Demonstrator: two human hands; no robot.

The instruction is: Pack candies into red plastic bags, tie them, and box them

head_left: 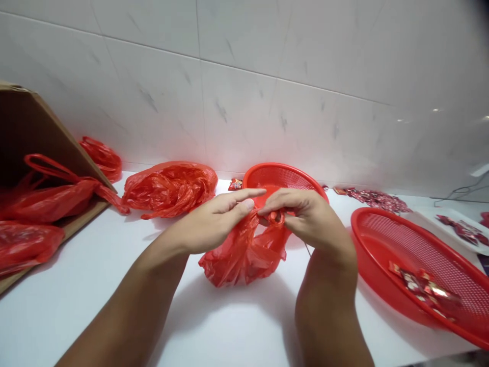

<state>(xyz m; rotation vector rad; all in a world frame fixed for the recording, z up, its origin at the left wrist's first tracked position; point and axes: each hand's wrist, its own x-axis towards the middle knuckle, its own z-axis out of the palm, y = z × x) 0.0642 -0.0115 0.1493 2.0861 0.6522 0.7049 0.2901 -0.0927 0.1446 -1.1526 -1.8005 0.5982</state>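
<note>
While looking down across the white table (95,265) and the pale tiled wall (244,76) behind it, starting big: on the far left, a cardboard box (34,127) tipped on its side, packed with filled red sacks (49,196), and one more crumpled sack (101,158) just behind its edge. Over on the right, a large mesh basket (385,239), red, tilted toward the camera, with a few shiny wrapped sweets (424,288) lying in its lower part. Further back, against the wall, a second basket (282,176), also red, leaning rim-up and partly hidden by the hands. Left of that, a loose heap of red film (170,186) resting on the table. Now centre stage: a red plastic bag (240,255), bulging, sitting on the table between the two forearms, just in front of the second basket, its neck drawn upward. Right hand (309,216) curled tight over the twisted handles (275,218), fingers closed round them. Left hand (214,219) pinching the neck of the same bag under the thumb, index finger stretched straight toward the right hand and nearly meeting it. Smaller still: a scatter of red packets (378,199) along the wall at the right, a white tray (439,224) beside the large mesh basket, and a single small packet (236,184) between the heap and the second basket.
</note>
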